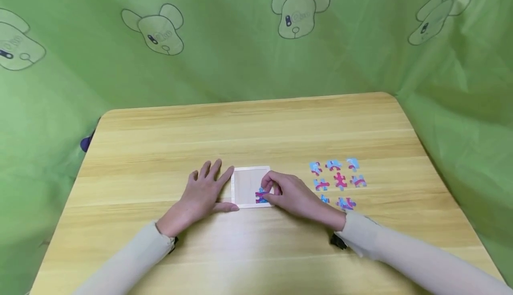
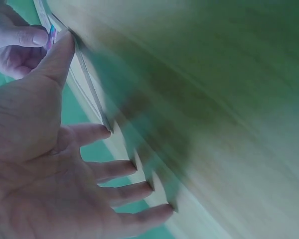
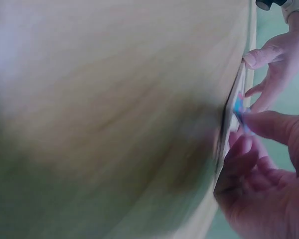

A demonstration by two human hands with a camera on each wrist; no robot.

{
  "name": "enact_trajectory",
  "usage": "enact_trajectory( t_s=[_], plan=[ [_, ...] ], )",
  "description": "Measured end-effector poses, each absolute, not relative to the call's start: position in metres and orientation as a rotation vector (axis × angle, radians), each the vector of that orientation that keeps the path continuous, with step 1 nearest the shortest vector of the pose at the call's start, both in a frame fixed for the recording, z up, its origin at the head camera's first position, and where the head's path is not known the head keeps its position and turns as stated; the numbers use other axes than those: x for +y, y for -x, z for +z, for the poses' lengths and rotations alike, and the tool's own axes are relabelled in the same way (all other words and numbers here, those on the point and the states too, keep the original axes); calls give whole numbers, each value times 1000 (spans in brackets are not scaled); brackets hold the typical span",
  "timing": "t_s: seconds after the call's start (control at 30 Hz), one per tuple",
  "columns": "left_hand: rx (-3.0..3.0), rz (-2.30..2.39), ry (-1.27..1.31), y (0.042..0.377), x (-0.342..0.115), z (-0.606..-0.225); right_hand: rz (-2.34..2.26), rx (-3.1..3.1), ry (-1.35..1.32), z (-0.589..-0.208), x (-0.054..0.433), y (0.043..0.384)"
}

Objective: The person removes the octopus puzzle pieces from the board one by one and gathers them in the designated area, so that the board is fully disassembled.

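Note:
A small square wooden frame tray (image 1: 251, 168) lies on the table between the two hands. My left hand (image 1: 201, 193) rests at its left side with fingers spread; thumb and index fingertips touch the tray's edge. In the left wrist view, the left hand (image 2: 65, 164) shows its palm and straight fingers. Over the tray's lower right corner, my right hand (image 1: 294, 193) pinches a blue and pink jigsaw puzzle piece (image 1: 260, 196), partly hidden by its fingers. The right wrist view shows the right hand (image 3: 264, 174) with its thumb on the puzzle piece (image 3: 238, 103).
Several loose puzzle pieces (image 1: 340, 180) lie in rough rows right of the tray, some partly behind the right forearm. The wooden table (image 1: 240, 130) has a green curtain (image 1: 232, 63) with printed animal heads behind and beside it.

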State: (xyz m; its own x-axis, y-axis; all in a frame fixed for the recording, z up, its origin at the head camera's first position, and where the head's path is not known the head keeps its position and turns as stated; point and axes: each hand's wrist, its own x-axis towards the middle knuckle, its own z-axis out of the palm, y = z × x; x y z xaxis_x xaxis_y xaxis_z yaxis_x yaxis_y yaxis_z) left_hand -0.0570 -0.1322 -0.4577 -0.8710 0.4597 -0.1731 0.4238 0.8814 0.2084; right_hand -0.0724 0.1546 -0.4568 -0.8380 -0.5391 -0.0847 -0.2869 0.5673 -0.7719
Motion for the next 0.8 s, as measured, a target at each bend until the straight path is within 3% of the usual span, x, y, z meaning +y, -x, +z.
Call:
enact_trajectory(
  t_s=[0.33,0.8],
  plan=[
    [2815,265,-579,56,-134,-457,-1235,2351,729,-457,161,78],
    [2840,278,-609,54,-131,-458,-1343,2287,475,-450,202,68]
  ],
)
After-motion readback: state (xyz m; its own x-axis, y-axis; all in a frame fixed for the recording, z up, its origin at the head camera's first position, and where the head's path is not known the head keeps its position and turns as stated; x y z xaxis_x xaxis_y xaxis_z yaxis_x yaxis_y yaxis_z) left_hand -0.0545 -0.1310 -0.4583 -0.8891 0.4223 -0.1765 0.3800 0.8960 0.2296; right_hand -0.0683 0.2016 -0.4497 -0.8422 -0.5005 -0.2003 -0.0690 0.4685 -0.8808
